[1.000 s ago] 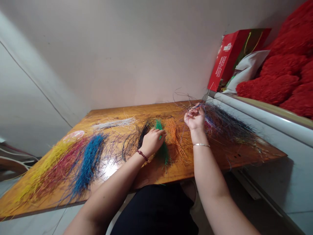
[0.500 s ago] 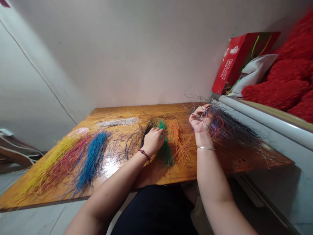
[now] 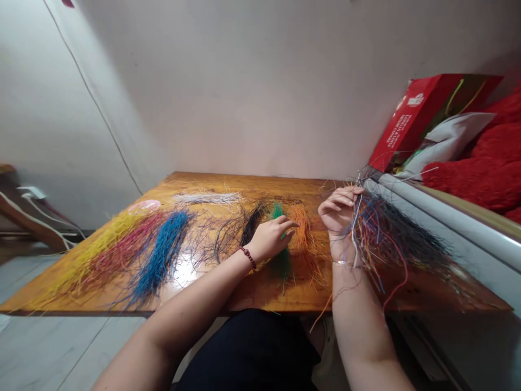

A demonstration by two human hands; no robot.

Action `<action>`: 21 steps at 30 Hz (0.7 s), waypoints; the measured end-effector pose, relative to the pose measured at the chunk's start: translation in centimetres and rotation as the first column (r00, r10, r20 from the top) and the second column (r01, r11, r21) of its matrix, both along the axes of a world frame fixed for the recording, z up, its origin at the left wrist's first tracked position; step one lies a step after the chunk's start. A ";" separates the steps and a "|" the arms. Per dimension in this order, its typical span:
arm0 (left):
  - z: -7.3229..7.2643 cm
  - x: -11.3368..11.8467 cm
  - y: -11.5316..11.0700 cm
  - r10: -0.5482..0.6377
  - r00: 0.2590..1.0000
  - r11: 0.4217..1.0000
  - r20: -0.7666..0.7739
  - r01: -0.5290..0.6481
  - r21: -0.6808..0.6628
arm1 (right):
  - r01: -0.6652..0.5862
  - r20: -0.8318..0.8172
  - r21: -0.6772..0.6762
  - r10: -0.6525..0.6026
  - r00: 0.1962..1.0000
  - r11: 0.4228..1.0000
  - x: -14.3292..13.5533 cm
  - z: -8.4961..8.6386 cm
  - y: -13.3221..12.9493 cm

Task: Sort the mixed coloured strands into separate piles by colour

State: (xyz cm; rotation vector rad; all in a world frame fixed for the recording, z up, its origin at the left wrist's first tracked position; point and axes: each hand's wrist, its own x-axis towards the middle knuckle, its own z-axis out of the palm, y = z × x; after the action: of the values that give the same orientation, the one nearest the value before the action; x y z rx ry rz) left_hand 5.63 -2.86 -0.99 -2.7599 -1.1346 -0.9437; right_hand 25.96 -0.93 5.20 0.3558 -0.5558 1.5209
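Note:
My left hand [image 3: 273, 237] hovers over the green strands [image 3: 280, 263], fingers apart and nothing visible in them. Beside it lie the black strands [image 3: 251, 221] on the left and the orange strands [image 3: 302, 231] on the right. Fingers pinched, my right hand [image 3: 340, 209] holds a tangled bunch of mixed wires [image 3: 368, 225], with white, blue, red and orange ends hanging down over the wrist. Behind that bunch a dark pile of strands [image 3: 415, 231] rests at the table's right side.
On the wooden table [image 3: 321, 296] lie blue [image 3: 163, 258], red [image 3: 126, 244], yellow [image 3: 95, 247] and white strands [image 3: 209, 199]. A red box [image 3: 407, 117], a white bag [image 3: 451, 136] and red fluffy fabric [image 3: 480, 157] are at the right, above a pale rail [image 3: 448, 217].
My right hand has raised the mixed wires, which now hang from its fingers. My left hand has moved slightly right and its fingers have opened. The view has shifted.

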 end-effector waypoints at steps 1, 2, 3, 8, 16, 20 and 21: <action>0.1 0.0 -0.1 -0.012 1.000 1.000 0.011 0.012 0.015 | -0.023 0.014 0.018 0.023 1.000 1.000 -0.4 -0.1 -0.1; 0.1 0.0 -0.2 -0.023 1.000 0.999 0.021 0.022 0.031 | -0.028 0.029 0.032 0.027 0.999 0.999 -0.7 -0.1 -0.2; 0.1 0.0 -0.3 -0.036 0.999 0.999 0.028 0.035 0.041 | -0.018 0.050 0.035 0.016 0.999 0.999 -1.0 -0.2 -0.3; -0.1 0.3 0.1 -0.159 0.981 0.986 0.115 0.163 -0.029 | 0.140 0.192 -0.045 -0.129 0.973 0.989 -1.9 -0.9 -0.6; -0.3 0.4 1.0 -0.066 0.887 0.955 0.457 0.189 -0.228 | 0.291 0.318 -0.178 -0.225 0.921 0.940 -1.5 -1.7 -0.1; 1.2 -1.0 1.9 0.105 0.699 0.983 0.707 0.037 -0.182 | -0.033 0.085 -0.085 0.040 0.996 0.996 -1.0 -2.0 1.3; 2.0 -1.7 2.2 0.122 0.637 0.988 0.762 -0.005 -0.154 | -0.157 0.010 -0.015 0.157 0.987 0.987 -0.8 -2.2 1.7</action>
State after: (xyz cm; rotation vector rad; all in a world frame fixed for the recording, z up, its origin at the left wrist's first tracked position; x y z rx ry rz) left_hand 3.93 -0.66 0.97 -2.3674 -1.3778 -2.2459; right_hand 25.19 0.74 3.03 0.3877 -0.5357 1.6788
